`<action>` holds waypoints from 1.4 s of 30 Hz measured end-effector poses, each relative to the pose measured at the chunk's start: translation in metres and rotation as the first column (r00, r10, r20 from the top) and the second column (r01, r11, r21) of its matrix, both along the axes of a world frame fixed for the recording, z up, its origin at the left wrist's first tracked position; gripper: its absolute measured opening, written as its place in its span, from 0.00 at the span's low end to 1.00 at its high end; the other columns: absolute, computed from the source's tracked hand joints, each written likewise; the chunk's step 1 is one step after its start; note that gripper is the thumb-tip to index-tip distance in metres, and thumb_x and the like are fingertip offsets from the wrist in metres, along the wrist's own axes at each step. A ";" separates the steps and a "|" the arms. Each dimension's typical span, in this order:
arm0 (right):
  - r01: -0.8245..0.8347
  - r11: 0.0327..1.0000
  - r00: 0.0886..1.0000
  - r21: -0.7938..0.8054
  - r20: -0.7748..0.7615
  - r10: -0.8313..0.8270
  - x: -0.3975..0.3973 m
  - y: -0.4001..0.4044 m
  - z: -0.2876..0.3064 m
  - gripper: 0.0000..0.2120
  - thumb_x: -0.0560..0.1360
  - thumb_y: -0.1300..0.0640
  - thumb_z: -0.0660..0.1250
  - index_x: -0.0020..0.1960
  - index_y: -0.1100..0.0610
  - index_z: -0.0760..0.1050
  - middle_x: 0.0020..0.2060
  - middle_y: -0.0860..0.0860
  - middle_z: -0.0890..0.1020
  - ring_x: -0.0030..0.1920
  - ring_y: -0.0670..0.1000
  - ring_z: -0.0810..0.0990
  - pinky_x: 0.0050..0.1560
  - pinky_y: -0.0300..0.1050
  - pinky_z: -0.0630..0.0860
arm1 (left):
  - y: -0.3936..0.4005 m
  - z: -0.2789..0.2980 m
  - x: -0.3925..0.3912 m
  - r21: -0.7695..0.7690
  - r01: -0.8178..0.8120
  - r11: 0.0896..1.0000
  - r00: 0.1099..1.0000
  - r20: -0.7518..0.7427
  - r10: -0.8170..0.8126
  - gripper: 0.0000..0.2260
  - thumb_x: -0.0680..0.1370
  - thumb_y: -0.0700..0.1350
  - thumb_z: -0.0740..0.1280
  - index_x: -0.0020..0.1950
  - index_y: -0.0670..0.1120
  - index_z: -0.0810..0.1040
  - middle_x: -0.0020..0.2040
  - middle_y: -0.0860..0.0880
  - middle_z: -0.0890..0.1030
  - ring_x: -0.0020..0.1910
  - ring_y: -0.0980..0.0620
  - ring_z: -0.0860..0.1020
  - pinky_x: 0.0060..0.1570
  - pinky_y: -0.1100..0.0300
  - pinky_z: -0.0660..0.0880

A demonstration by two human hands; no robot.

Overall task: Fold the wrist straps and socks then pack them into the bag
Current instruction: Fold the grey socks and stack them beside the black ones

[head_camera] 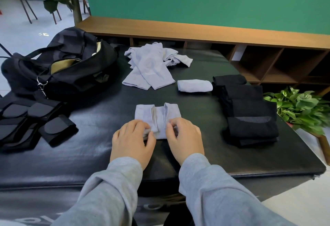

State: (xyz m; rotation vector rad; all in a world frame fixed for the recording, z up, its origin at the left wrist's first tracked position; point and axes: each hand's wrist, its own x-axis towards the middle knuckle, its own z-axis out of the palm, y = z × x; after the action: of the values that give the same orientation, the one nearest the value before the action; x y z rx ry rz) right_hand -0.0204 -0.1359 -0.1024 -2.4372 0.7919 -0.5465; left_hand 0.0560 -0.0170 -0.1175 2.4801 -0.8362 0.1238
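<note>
Left hand [132, 138] and right hand [184, 136] pinch the near edge of a soft, light pale sock [157, 116], right of the bag [59, 66].

Left: open black fabric duffel bag [59, 68], folded black wrist straps [35, 120].
Right: stacked black socks [250, 111].
Far: loose pale lavender socks [148, 66].
Between: bare black padded table [100, 147].

Head cam; looks fwd/down, close over black mat [196, 150]
</note>
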 end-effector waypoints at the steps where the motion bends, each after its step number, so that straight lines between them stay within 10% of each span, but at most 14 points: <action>1: 0.022 1.000 1.000 0.021 0.014 -0.022 0.001 -0.001 -0.002 0.07 0.78 0.54 0.57 0.43 0.51 0.70 0.41 0.43 0.76 0.45 0.47 0.71 0.55 0.40 0.64 | 0.000 0.000 0.000 -0.004 0.000 1.000 1.000 -0.001 0.000 0.09 0.77 0.53 0.57 0.54 0.55 0.72 0.54 0.60 0.71 0.58 0.57 0.69 0.61 0.60 0.57; 8: 0.264 0.964 0.964 -0.017 -0.019 -0.265 0.003 -0.005 -0.011 0.12 0.77 0.51 0.59 0.59 0.51 0.71 0.57 0.47 0.70 0.59 0.49 0.66 0.59 0.42 0.62 | 0.000 -0.001 0.000 -0.006 0.000 1.000 1.000 0.002 0.000 0.09 0.77 0.53 0.58 0.54 0.55 0.72 0.54 0.59 0.72 0.58 0.57 0.69 0.62 0.60 0.58; 21: 0.078 0.995 0.988 -0.059 -0.126 -0.085 0.002 -0.004 -0.008 0.16 0.78 0.49 0.56 0.65 0.39 0.70 0.51 0.43 0.69 0.53 0.47 0.62 0.54 0.38 0.56 | -0.001 -0.003 0.001 -0.021 0.003 1.000 1.000 0.016 -0.003 0.10 0.75 0.55 0.56 0.51 0.54 0.72 0.51 0.60 0.71 0.55 0.56 0.71 0.60 0.59 0.60; 32: -0.033 0.985 0.978 0.167 0.211 -0.003 0.012 0.003 -0.001 0.13 0.76 0.62 0.60 0.57 0.49 0.75 0.51 0.42 0.67 0.50 0.46 0.73 0.48 0.40 0.73 | -0.002 -0.006 0.002 -0.032 0.008 0.999 0.999 0.052 -0.007 0.18 0.72 0.59 0.48 0.51 0.55 0.73 0.51 0.61 0.72 0.54 0.58 0.71 0.58 0.61 0.58; 42: -0.171 0.956 0.974 0.239 0.188 0.127 0.034 0.028 0.009 0.18 0.75 0.54 0.65 0.62 0.42 0.66 0.58 0.42 0.72 0.58 0.47 0.70 0.59 0.43 0.70 | -0.001 0.002 0.001 -0.026 0.005 1.000 0.998 -0.061 -0.007 0.02 0.77 0.52 0.56 0.46 0.58 0.67 0.46 0.62 0.72 0.52 0.62 0.69 0.58 0.64 0.57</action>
State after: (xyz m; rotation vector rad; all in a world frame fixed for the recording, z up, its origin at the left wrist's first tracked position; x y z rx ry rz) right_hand 0.0131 -0.1078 -0.0938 -2.1593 0.5625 -0.5508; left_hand 0.0569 -0.0181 -0.1159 2.4444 -0.8116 0.0566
